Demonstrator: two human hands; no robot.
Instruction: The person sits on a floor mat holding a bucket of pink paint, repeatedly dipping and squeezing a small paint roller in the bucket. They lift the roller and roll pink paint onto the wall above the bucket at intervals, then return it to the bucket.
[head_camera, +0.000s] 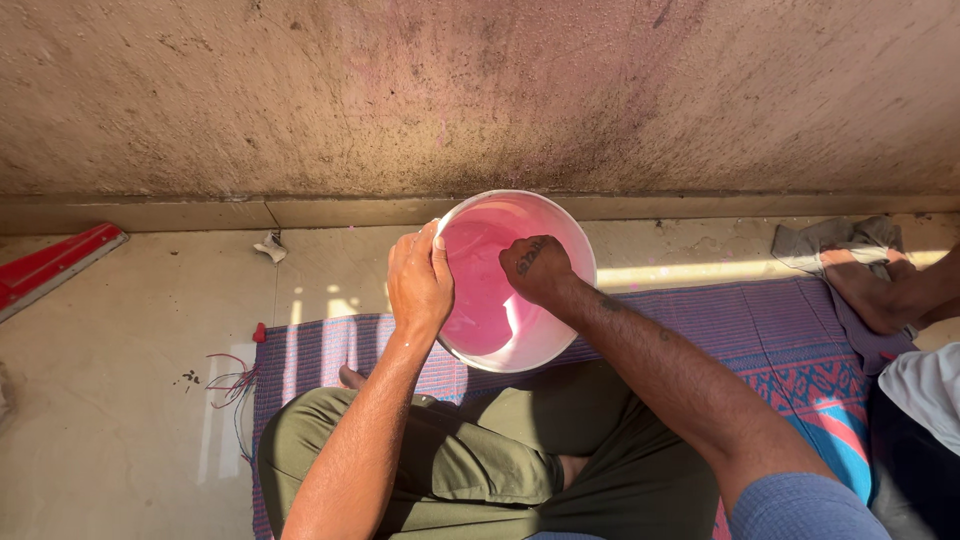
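Note:
A white bucket (572, 240) stands tilted toward me on the floor, its inside coated with pink liquid (482, 300). My left hand (418, 280) grips the bucket's left rim, thumb over the edge. My right hand (536, 266) reaches inside the bucket with the fingers curled down; whether it holds anything is hidden. I sit cross-legged in olive trousers (450, 460) right behind the bucket.
A purple and blue woven mat (760, 330) lies under me. A rough plaster wall (480, 90) rises just behind the bucket. A red strip (55, 262) lies at far left. Another person's foot (880, 295) and a grey cloth (835, 238) are at right.

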